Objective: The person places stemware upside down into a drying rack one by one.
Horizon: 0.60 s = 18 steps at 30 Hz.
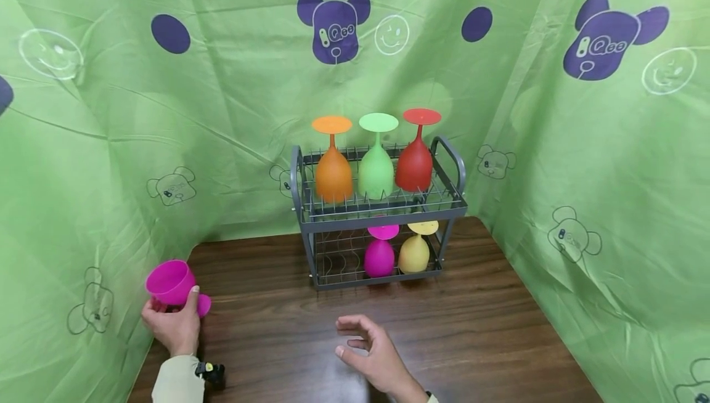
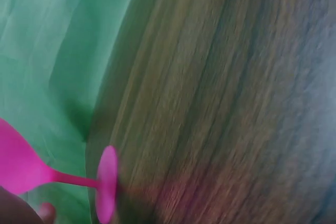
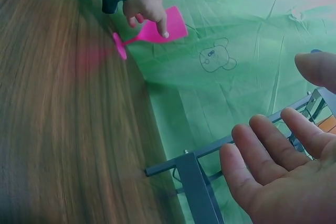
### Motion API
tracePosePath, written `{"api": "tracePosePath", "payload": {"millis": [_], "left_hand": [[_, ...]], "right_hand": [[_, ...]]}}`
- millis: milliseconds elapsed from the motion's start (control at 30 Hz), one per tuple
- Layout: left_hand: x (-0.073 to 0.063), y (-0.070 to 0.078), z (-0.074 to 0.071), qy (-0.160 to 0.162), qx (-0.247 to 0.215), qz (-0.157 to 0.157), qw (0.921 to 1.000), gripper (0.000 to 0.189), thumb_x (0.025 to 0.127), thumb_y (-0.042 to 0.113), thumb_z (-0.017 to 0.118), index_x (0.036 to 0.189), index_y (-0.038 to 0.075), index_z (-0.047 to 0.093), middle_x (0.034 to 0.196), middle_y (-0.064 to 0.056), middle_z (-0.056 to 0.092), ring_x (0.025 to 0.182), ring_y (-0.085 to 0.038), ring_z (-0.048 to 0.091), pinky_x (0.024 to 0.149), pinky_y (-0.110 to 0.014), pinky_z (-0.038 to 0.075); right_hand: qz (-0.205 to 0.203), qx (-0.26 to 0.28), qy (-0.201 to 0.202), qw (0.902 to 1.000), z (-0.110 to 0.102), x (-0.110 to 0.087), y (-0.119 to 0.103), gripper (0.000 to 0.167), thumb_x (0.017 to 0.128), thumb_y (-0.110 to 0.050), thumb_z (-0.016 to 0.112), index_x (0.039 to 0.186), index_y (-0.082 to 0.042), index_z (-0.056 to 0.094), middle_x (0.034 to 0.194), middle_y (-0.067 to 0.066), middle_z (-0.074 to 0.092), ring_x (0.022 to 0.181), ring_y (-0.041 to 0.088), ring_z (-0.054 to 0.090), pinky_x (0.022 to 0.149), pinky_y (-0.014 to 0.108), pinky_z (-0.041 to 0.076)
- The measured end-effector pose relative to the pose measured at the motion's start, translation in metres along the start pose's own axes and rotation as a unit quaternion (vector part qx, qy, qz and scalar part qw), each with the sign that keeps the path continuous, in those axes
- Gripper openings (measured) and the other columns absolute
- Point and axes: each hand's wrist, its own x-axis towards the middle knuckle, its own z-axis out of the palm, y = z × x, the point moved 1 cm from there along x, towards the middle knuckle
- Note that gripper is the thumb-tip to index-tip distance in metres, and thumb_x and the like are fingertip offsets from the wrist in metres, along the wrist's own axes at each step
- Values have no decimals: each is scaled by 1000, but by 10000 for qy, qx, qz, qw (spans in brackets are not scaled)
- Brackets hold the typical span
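At the table's left edge my left hand (image 1: pixel 176 326) grips a magenta goblet (image 1: pixel 172 283) by its bowl, mouth tipped upward and its foot to the right. The left wrist view shows the goblet's stem and round foot (image 2: pixel 107 184) close over the wood. My right hand (image 1: pixel 377 354) hangs over the front middle of the table, fingers loosely bent and holding nothing. On the upper tier of a grey two-tier rack (image 1: pixel 383 221), orange (image 1: pixel 334 175), green (image 1: pixel 376 172) and red (image 1: pixel 414 166) goblets stand upside down. Below them stand another magenta goblet (image 1: pixel 379 258) and a yellow goblet (image 1: pixel 414 254), also inverted.
The rack stands at the back middle of the brown wooden table (image 1: pixel 266 329). Green printed cloth (image 1: pixel 244 82) hangs behind the table and along both sides. A black band (image 1: pixel 209 372) is strapped on the left wrist.
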Motion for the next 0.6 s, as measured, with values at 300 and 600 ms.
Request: {"api": "tracePosePath", "payload": {"millis": [300, 600], "left_hand": [[13, -5, 4, 112, -501, 458, 9976, 90, 79, 27, 94, 152, 29, 42, 144, 10, 48, 139, -16, 46, 125, -34, 36], [10, -4, 3, 32, -446, 528, 9976, 89, 79, 26, 95, 151, 29, 44, 139, 12, 50, 128, -9, 51, 122, -34, 39]], "right_hand": [[-41, -72, -21, 10000, -1, 1, -1, 45, 98, -21, 76, 138, -6, 63, 136, 5, 69, 127, 29, 65, 105, 37, 58], [-61, -60, -30, 10000, -1, 0, -2, 44, 98, -21, 75, 138, -6, 63, 135, 6, 69, 126, 29, 66, 103, 32, 57]]}}
